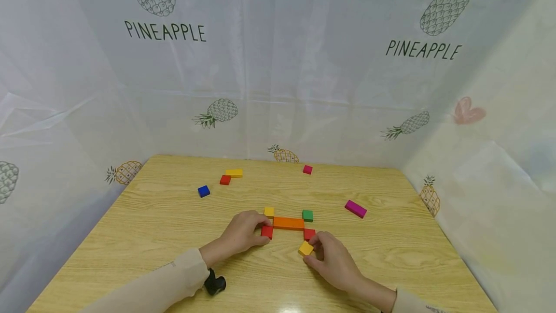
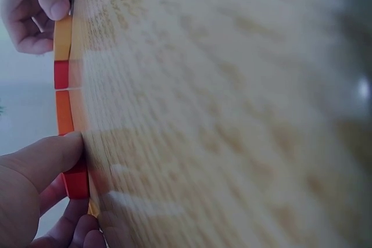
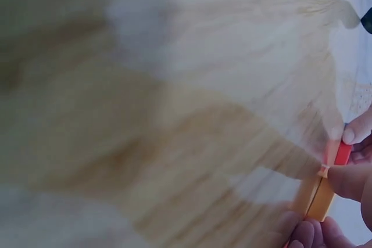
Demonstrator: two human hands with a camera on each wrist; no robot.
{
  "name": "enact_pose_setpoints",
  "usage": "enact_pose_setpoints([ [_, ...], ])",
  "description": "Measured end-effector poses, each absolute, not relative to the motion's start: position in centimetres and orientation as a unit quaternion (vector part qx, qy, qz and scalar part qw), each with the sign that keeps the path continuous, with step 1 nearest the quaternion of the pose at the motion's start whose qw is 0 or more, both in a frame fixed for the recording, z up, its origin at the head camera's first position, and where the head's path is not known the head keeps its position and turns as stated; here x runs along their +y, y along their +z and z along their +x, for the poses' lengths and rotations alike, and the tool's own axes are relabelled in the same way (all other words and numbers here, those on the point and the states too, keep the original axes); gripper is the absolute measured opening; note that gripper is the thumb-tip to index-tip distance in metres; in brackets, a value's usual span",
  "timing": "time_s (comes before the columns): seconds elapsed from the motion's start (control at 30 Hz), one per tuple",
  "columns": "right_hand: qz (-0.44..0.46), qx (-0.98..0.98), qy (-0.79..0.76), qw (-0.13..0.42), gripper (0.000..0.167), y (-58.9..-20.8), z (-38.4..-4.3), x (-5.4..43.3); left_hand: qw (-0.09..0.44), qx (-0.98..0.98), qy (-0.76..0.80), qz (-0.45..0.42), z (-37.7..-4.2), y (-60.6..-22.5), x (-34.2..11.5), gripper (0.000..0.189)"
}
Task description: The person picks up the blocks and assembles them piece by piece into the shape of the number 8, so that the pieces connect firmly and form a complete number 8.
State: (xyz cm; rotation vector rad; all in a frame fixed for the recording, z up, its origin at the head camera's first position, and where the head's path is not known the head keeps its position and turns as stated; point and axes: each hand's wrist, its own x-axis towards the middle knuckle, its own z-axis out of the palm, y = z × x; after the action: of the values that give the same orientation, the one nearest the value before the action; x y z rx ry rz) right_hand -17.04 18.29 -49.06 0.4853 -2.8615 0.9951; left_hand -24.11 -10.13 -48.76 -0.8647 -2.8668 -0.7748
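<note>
My left hand (image 1: pixel 246 231) pinches a red square block (image 1: pixel 267 232) between thumb and fingers, at the left end of a long orange block (image 1: pixel 288 224). Just behind that red block lies a yellow square block (image 1: pixel 269 212). With thumb and fingertips my right hand (image 1: pixel 333 260) holds another yellow block (image 1: pixel 306 248), turned at an angle. It is close in front of a second red block (image 1: pixel 309 234) at the orange block's right end. A green block (image 1: pixel 307 215) lies behind that end. The left wrist view shows the thumb over the red block (image 2: pixel 76 181).
Farther back on the wooden table (image 1: pixel 182 216) lie a blue block (image 1: pixel 203 191), a red block (image 1: pixel 225 179), a long yellow block (image 1: pixel 234 173) and a pink block (image 1: pixel 307 169). A long purple block (image 1: pixel 355 208) lies to the right. Pineapple-printed sheeting (image 1: pixel 286 71) encloses the table's back and sides.
</note>
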Motion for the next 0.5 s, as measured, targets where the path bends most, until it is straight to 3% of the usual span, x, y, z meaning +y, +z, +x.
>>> enact_pose_setpoints([
  [0.5,0.148,-0.934,0.323,0.043,0.033,-49.35,-17.03,18.21,0.021,-0.928,-0.25,-0.275,-23.88,-48.54,-10.02,0.03],
])
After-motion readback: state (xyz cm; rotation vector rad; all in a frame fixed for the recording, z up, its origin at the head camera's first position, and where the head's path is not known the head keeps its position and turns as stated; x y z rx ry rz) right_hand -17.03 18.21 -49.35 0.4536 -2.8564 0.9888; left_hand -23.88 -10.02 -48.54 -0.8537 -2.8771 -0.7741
